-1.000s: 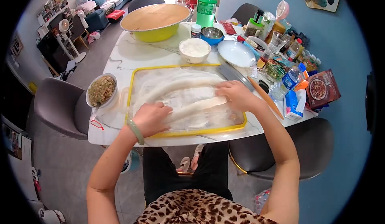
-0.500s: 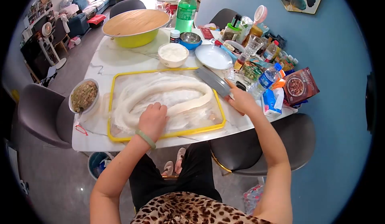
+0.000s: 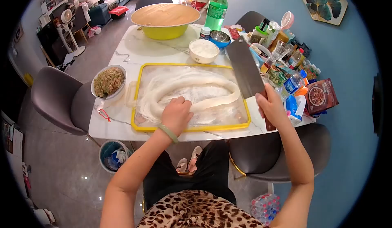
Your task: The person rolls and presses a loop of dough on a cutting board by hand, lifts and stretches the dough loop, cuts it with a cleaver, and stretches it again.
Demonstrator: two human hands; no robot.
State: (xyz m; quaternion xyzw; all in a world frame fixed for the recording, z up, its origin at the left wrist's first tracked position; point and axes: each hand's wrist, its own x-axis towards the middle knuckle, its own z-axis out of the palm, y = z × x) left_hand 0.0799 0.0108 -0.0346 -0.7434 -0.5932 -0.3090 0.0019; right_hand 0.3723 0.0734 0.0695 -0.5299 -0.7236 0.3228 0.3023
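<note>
A long white rope of dough [image 3: 216,101] lies in a loop on a floured board with a yellow rim [image 3: 192,128]. My left hand [image 3: 177,115] has its fingers curled over the near left part of the rope; the fingertips are partly hidden. A jade-coloured bangle [image 3: 168,133] is on that wrist. My right hand [image 3: 271,107] grips the handle of a cleaver [image 3: 247,70]. The broad blade is raised and tilted at the board's right edge, apart from the dough.
A bowl of minced filling [image 3: 109,83] stands left of the board. Behind it are a bowl of flour [image 3: 204,51], a large covered yellow-green basin [image 3: 165,31] and a green bottle [image 3: 216,11]. Jars, a water bottle [image 3: 295,83] and packets crowd the right side. A bin [image 3: 107,148] stands below.
My right hand has lifted the cleaver from low beside the board, and its blade now faces me more. My left hand stays on the dough. The whole view has shifted.
</note>
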